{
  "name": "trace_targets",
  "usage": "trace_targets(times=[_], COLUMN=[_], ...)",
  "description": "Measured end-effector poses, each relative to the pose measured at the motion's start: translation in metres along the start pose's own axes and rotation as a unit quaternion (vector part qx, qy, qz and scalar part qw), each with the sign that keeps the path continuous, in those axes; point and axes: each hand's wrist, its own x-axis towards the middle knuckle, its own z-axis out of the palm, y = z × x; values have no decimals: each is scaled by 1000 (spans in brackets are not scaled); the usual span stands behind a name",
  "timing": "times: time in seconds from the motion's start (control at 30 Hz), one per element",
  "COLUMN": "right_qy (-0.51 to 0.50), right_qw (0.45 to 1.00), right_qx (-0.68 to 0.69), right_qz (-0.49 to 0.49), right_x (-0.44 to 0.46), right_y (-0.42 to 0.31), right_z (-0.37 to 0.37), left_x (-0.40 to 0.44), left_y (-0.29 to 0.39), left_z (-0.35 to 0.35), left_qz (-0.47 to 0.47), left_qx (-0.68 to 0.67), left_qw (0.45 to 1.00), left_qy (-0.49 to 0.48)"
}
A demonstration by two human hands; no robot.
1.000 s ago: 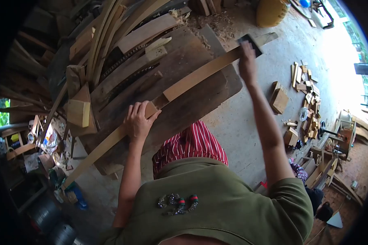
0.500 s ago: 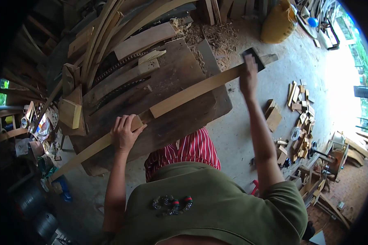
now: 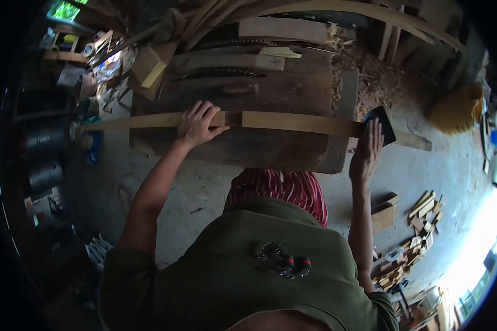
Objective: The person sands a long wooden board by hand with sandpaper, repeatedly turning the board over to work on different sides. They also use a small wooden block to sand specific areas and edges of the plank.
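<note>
A long, slightly curved wooden strip (image 3: 292,121) lies across the dark wooden bench (image 3: 292,146), its ends reaching past both sides. My left hand (image 3: 197,124) grips a lighter section of the strip left of the middle, fingers over its top and thumb along the near edge. Near the strip's right end, my right hand (image 3: 368,149) lies with its fingers stretched over a dark flat block (image 3: 386,126). The block sits across the strip, beyond the bench's right edge. The underside of the block is hidden.
Curved boards and a toothed chain (image 3: 237,42) lie on the bench's far side. A yellow sack (image 3: 455,110) stands at the right. Wood offcuts (image 3: 423,212) are scattered on the floor at the lower right. Dark drums (image 3: 45,140) stand at the left.
The view has turned, so the bench and strip now appear nearly level. Both hands keep their places on the strip and block, with the right hand still near the strip's right end.
</note>
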Motion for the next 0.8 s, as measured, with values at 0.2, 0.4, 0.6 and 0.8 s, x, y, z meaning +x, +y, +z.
trace_targets(times=[0.2, 0.4, 0.6, 0.8], right_qy=[103, -154, 50, 102], right_qw=[994, 881, 813, 819], right_qx=[-40, -446, 262, 333], right_qz=[-5, 34, 518, 456], right_x=[16, 54, 76, 54], right_y=[151, 354, 353, 387], right_z=[-14, -46, -31, -32], left_x=[-4, -2, -42, -104], left_y=[0, -18, -118, -168], left_z=[-2, -11, 13, 74], left_qz=[10, -234, -792, -762], left_qx=[26, -39, -38, -251], left_qw=[999, 947, 518, 444], left_qy=[25, 219, 321, 399])
